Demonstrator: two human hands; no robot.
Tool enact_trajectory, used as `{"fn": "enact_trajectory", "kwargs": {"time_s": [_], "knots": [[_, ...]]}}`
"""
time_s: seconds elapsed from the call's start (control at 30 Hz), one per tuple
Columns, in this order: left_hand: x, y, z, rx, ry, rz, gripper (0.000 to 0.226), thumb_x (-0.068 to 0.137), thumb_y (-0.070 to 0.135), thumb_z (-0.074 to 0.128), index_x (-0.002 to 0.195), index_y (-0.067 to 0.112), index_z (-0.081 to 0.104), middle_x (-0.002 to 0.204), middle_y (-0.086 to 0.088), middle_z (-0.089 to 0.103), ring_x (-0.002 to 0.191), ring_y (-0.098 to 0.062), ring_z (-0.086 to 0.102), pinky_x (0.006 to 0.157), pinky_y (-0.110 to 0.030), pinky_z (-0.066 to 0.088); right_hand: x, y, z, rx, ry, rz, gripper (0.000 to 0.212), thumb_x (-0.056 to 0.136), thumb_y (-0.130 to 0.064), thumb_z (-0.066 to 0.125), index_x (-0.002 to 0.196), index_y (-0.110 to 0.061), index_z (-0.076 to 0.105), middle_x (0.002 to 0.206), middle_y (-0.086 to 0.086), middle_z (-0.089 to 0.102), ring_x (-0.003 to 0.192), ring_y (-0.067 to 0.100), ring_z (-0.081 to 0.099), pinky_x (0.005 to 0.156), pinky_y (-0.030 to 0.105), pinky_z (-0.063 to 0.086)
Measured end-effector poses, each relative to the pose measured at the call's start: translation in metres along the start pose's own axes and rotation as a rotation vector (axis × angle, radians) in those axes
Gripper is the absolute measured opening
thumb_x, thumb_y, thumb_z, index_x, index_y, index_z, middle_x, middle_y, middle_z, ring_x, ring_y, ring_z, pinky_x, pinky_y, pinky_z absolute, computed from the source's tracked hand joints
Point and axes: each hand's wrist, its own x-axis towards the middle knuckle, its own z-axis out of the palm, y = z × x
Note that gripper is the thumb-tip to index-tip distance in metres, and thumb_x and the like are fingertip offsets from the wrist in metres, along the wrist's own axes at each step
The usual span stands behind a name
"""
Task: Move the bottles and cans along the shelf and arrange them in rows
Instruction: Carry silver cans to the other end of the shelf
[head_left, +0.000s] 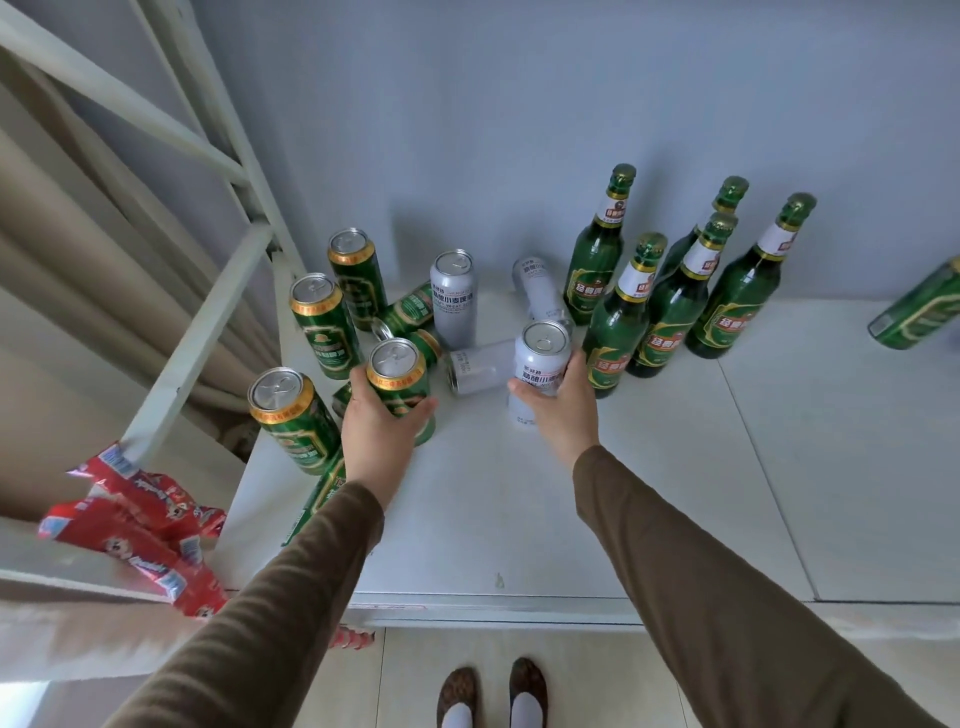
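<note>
We grip two upright cans on the white shelf (519, 519), likely to line them up: left hand (378, 423) wraps a green can (399, 382), right hand (563, 410) wraps a silver can (540, 364). Toppled cans lie between and behind our hands; green bottles (670, 306) cluster just right.

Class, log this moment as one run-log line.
left hand: grips green can | right hand: grips silver can | green bottles: upright
</note>
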Motion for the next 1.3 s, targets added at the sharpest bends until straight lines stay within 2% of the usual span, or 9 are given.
{"fn": "enact_trajectory", "kwargs": {"time_s": [0.1,0.2,0.4,0.57,0.7,0.8,0.9,1.1,1.3], "knots": [[-0.004,0.006,0.004,-0.025,-0.024,0.027,0.068,0.073,0.032,0.088,0.123,0.017,0.045,0.11,0.005,0.061,0.1,-0.02,0.061,0.085,-0.031,0.048,-0.008,-0.001,-0.006,0.04,0.017,-0.011,0.073,0.063,-0.046,0.083,0.125,-0.026,0.05,0.123,-0.009,0.066,0.114,0.014,0.064,0.103,0.047,0.05],[-0.01,0.016,0.012,-0.051,-0.059,0.06,0.071,0.072,0.033,0.088,0.127,0.02,0.045,0.112,0.006,0.065,0.099,-0.016,0.063,0.086,-0.03,0.05,-0.016,-0.005,-0.017,0.053,0.04,-0.03,0.071,0.064,-0.045,0.083,0.125,-0.03,0.051,0.122,-0.012,0.067,0.113,0.011,0.064,0.103,0.046,0.05],[-0.019,0.037,0.033,-0.068,-0.153,0.122,0.071,0.07,0.041,0.087,0.125,0.028,0.044,0.111,0.006,0.068,0.098,-0.017,0.066,0.085,-0.041,0.056,-0.032,-0.005,-0.049,0.043,0.098,-0.033,0.07,0.066,-0.041,0.086,0.126,-0.035,0.05,0.123,-0.012,0.066,0.114,0.011,0.064,0.102,0.048,0.052],[-0.04,0.065,0.066,-0.077,-0.241,0.208,0.066,0.069,0.043,0.086,0.12,0.032,0.045,0.11,0.007,0.067,0.099,-0.017,0.065,0.083,-0.041,0.055,-0.049,0.004,-0.099,0.051,0.185,0.0,0.063,0.068,-0.034,0.087,0.12,-0.032,0.052,0.117,-0.014,0.068,0.108,0.009,0.066,0.099,0.047,0.054],[-0.067,0.095,0.103,-0.091,-0.324,0.261,0.064,0.07,0.042,0.086,0.119,0.031,0.047,0.109,0.008,0.066,0.098,-0.015,0.064,0.084,-0.038,0.056,-0.06,0.015,-0.152,0.054,0.258,0.019,0.062,0.066,-0.039,0.084,0.118,-0.03,0.052,0.115,-0.013,0.068,0.105,0.01,0.066,0.097,0.046,0.055],[-0.093,0.124,0.137,-0.115,-0.398,0.27,0.068,0.072,0.041,0.087,0.126,0.033,0.046,0.113,0.013,0.065,0.101,-0.011,0.063,0.087,-0.032,0.055,-0.065,0.029,-0.201,0.069,0.308,0.042,0.057,0.069,-0.032,0.085,0.116,-0.03,0.053,0.11,-0.015,0.068,0.1,0.007,0.066,0.095,0.046,0.055],[-0.122,0.153,0.178,-0.137,-0.445,0.276,0.07,0.072,0.04,0.087,0.127,0.031,0.046,0.115,0.012,0.066,0.102,-0.011,0.064,0.088,-0.035,0.056,-0.067,0.048,-0.258,0.082,0.338,0.047,0.057,0.069,-0.029,0.086,0.115,-0.028,0.054,0.108,-0.015,0.068,0.099,0.008,0.067,0.095,0.045,0.056],[-0.186,0.217,0.266,-0.17,-0.468,0.239,0.067,0.07,0.034,0.089,0.123,0.027,0.05,0.11,0.015,0.067,0.099,-0.007,0.064,0.089,-0.038,0.056,-0.067,0.086,-0.383,0.048,0.344,0.036,0.058,0.064,-0.035,0.085,0.112,-0.029,0.053,0.11,-0.01,0.069,0.1,0.011,0.067,0.091,0.043,0.056],[-0.217,0.263,0.329,-0.193,-0.464,0.233,0.064,0.069,0.032,0.09,0.117,0.03,0.048,0.104,0.021,0.066,0.096,-0.005,0.064,0.087,-0.038,0.056,-0.054,0.106,-0.464,0.027,0.354,0.048,0.055,0.063,-0.037,0.084,0.108,-0.032,0.053,0.105,-0.013,0.069,0.097,0.009,0.066,0.091,0.043,0.056]]}}
